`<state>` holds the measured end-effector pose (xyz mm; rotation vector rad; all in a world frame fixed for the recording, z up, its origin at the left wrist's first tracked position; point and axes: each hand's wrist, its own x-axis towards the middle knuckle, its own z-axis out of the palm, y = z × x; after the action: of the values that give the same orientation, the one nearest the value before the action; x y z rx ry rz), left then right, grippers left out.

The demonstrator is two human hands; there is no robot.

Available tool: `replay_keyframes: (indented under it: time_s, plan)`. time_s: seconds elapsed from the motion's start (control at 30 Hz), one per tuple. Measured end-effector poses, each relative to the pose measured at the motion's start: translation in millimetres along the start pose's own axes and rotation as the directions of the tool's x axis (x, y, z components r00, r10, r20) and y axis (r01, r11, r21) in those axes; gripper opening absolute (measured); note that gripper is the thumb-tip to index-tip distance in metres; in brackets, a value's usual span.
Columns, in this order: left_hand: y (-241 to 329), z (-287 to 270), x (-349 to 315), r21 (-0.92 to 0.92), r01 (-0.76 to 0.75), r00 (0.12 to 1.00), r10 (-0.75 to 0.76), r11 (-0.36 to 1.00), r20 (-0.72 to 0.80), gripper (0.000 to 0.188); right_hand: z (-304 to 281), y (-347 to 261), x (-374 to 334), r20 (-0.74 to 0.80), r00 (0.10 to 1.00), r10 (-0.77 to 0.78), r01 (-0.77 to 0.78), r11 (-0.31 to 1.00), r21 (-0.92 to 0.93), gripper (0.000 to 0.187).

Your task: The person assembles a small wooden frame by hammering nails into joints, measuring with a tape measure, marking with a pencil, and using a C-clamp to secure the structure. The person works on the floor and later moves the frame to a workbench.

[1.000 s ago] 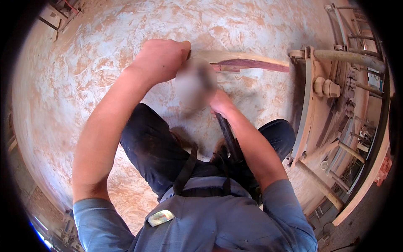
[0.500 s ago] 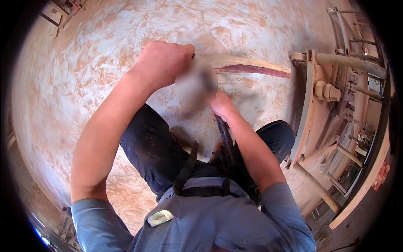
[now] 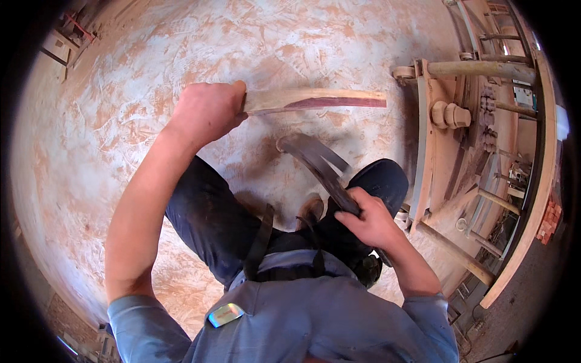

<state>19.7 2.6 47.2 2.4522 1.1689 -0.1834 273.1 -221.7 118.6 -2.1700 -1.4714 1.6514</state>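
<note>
The strip [image 3: 339, 100] runs rightward from the left hand [image 3: 209, 112] pinching its end; the right hand [image 3: 372, 219] clasps a tool [image 3: 321, 171], apart.

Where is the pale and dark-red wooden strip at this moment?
In the head view, the strip is above centre, its left end in the left hand, its free end pointing right toward the wooden rack.

Woodworking shop: floor [image 3: 327, 42] smeared with tan dust, wooden frame [image 3: 457, 254] with round rungs at right, turned wooden piece [image 3: 450, 115] there, reddish blocks [image 3: 550, 222] piled far right, two-toned wood strip [image 3: 339, 100].
</note>
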Motion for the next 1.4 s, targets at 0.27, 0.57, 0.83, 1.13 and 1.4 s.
replay_keyframes:
  time_s: [0.27, 0.57, 0.83, 1.13, 1.4]
  plan:
    - [6.2, -10.0, 1.5, 0.043, 0.040, 0.997, -0.043, 0.998, 0.065, 0.027, -33.3, -39.7, -20.0, -0.272, 0.908, -0.319, 0.315, 0.947, -0.059, 0.036]
    - [8.1, -6.3, -0.8, 0.037, 0.040, 0.997, -0.042, 0.999, 0.058, 0.026, -27.7, -54.6, 31.2, -0.194, 0.970, -0.148, 0.123, 0.983, -0.133, 0.027]
    - [4.8, 0.1, 7.5, 0.029, -0.008, 0.999, 0.007, 1.000, 0.043, 0.023, -43.6, -66.6, 6.0, -0.356, 0.909, -0.216, 0.211, 0.976, -0.052, 0.022]
    - [-11.1, 8.4, -6.9, -0.066, -0.015, 0.998, 0.011, 0.998, -0.057, 0.031, -27.6, -21.3, 12.6, -0.398, 0.915, -0.056, 0.108, 0.988, 0.109, 0.020]
    - [-26.7, 2.9, -12.1, -0.041, 0.010, 0.999, -0.013, 0.999, -0.051, 0.031, -27.7, -19.4, 11.9, -0.377, 0.926, 0.013, 0.047, 0.987, 0.151, 0.023]
